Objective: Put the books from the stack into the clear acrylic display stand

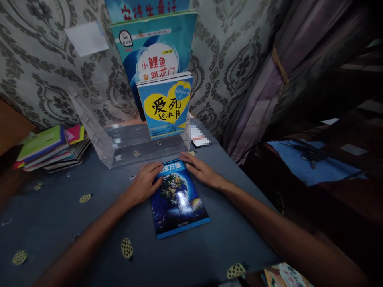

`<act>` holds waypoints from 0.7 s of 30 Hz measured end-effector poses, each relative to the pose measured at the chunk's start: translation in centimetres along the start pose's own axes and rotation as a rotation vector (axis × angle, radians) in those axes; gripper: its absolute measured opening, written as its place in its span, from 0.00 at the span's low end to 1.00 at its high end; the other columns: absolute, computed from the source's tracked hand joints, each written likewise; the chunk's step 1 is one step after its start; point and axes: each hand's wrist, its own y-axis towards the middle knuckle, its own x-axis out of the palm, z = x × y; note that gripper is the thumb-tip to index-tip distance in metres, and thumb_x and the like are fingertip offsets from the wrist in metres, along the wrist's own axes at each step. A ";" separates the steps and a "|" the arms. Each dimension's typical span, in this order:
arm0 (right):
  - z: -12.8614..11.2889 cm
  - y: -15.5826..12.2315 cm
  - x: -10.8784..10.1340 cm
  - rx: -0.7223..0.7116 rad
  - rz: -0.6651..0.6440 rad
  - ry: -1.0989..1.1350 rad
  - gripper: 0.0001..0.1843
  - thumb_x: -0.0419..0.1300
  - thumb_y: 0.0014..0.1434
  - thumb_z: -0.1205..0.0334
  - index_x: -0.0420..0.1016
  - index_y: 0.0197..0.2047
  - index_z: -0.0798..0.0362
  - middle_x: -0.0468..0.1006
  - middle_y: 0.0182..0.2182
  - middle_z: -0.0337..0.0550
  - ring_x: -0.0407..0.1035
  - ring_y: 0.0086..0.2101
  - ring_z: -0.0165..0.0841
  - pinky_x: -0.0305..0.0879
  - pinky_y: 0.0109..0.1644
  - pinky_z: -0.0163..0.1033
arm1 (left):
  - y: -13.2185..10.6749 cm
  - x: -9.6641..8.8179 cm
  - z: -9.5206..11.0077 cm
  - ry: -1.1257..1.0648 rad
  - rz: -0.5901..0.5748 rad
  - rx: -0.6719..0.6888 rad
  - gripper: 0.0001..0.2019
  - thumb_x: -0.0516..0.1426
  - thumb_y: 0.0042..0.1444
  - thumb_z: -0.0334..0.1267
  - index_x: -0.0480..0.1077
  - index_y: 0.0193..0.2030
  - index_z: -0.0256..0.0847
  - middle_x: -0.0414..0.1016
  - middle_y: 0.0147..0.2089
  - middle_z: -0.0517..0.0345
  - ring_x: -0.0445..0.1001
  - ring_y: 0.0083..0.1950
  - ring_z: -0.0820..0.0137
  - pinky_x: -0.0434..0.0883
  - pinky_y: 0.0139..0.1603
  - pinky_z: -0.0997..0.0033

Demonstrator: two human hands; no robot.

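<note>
A dark blue book [176, 199] with a globe on its cover lies flat on the table, slightly turned. My left hand [146, 181] rests over its upper left edge, fingers and thumb apart on the cover. At the upper right corner, my right hand [202, 171] touches the edge with its fingers stretched out. Part of the title is hidden under my left fingers. Just beyond stands a clear acrylic rack [104, 147]. Its front row holds blue books with a yellow heart [164, 107], and taller teal books [155, 44] stand behind them.
A stack of thin books [54, 147] lies at the table's left. The grey table [101, 235] has a pineapple print and ends in a slanted right edge. Patterned wall covering [221, 63] and a tied curtain [260, 91] are behind. A blue sheet [311, 163] lies off to the right.
</note>
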 end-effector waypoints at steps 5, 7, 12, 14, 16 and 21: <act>0.5 0.1 -0.1 -0.005 0.010 0.065 0.32 0.48 0.70 0.47 0.52 0.73 0.48 0.70 0.64 0.52 0.63 0.64 0.43 0.56 0.69 0.58 | 2.5 1.0 0.5 -0.003 -0.051 0.080 0.18 0.53 0.65 0.36 0.69 0.61 0.37 0.73 0.62 0.44 0.72 0.63 0.57 0.68 0.65 0.50; 0.7 0.1 0.0 -0.013 0.011 0.076 0.32 0.49 0.70 0.48 0.51 0.73 0.49 0.69 0.64 0.52 0.63 0.64 0.43 0.56 0.69 0.58 | 3.4 1.4 0.7 -0.007 -0.059 0.109 0.19 0.53 0.65 0.36 0.69 0.61 0.37 0.73 0.62 0.43 0.71 0.63 0.57 0.68 0.64 0.50; 0.7 0.2 0.0 -0.029 0.009 0.083 0.32 0.48 0.70 0.49 0.51 0.73 0.50 0.69 0.65 0.53 0.61 0.65 0.42 0.54 0.70 0.57 | 5.0 2.5 1.0 0.002 -0.043 0.149 0.18 0.53 0.64 0.36 0.70 0.60 0.38 0.74 0.61 0.44 0.72 0.62 0.57 0.68 0.64 0.50; 0.7 0.2 0.0 -0.028 0.010 0.082 0.31 0.48 0.71 0.51 0.51 0.73 0.51 0.69 0.65 0.54 0.61 0.66 0.41 0.52 0.70 0.57 | 5.3 2.8 1.1 -0.008 -0.030 0.167 0.18 0.53 0.65 0.36 0.70 0.60 0.37 0.74 0.61 0.43 0.73 0.61 0.57 0.69 0.63 0.50; 0.7 0.2 -0.1 -0.029 0.006 0.088 0.31 0.47 0.71 0.52 0.50 0.73 0.52 0.69 0.65 0.55 0.60 0.66 0.41 0.52 0.71 0.57 | 5.5 3.0 1.0 -0.029 -0.016 0.181 0.18 0.52 0.65 0.36 0.70 0.59 0.36 0.74 0.60 0.42 0.73 0.61 0.57 0.69 0.62 0.50; 0.7 0.3 -0.2 -0.031 0.022 0.097 0.30 0.48 0.70 0.55 0.52 0.72 0.50 0.71 0.64 0.52 0.62 0.65 0.40 0.53 0.70 0.56 | 5.3 3.2 1.1 -0.041 0.022 0.193 0.17 0.52 0.66 0.36 0.70 0.59 0.37 0.74 0.60 0.41 0.72 0.61 0.56 0.69 0.62 0.49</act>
